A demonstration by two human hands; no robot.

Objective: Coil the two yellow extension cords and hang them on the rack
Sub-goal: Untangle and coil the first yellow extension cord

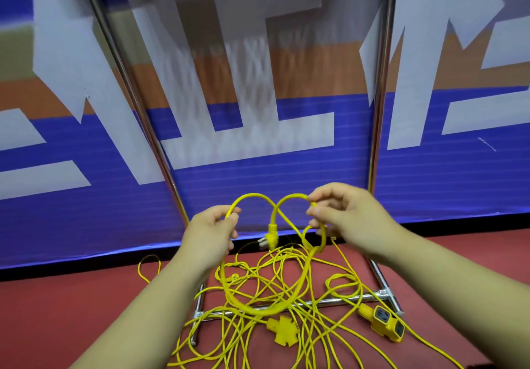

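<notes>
Left hand: my left hand (212,233) is curled round the yellow cord (249,195); the strand passes through my fist just under an arch that rises from it.
Right hand: my right hand (347,219) pinches the same cord between thumb and fingertips, at the right end of a second arch.
Shape in hand: the two arches meet and cross between my hands. The plug (271,235) dangles below the crossing, and one big loop (258,311) hangs from my grip down towards the floor.
Rest of the cord: a loose tangle (274,258) lies on the red floor (86,311), spread over the base bar (324,303) of the rack. I cannot tell which strands belong to which cord.
Sockets: a cross-shaped socket block (282,330) lies near me in the tangle. A second block with blue faces (385,322) lies to the right, by the corner of the base.
Rack: the left upright (129,87) and right upright (383,81) stand on the far side, in front of a blue banner (258,173). No cord hangs on any part of them that I can see.
Progress: I judge this as early. I have about one loop gathered at the plug end of the first cord.
Left to do: finish this coil, hang it, then coil and hang the second cord.
</notes>
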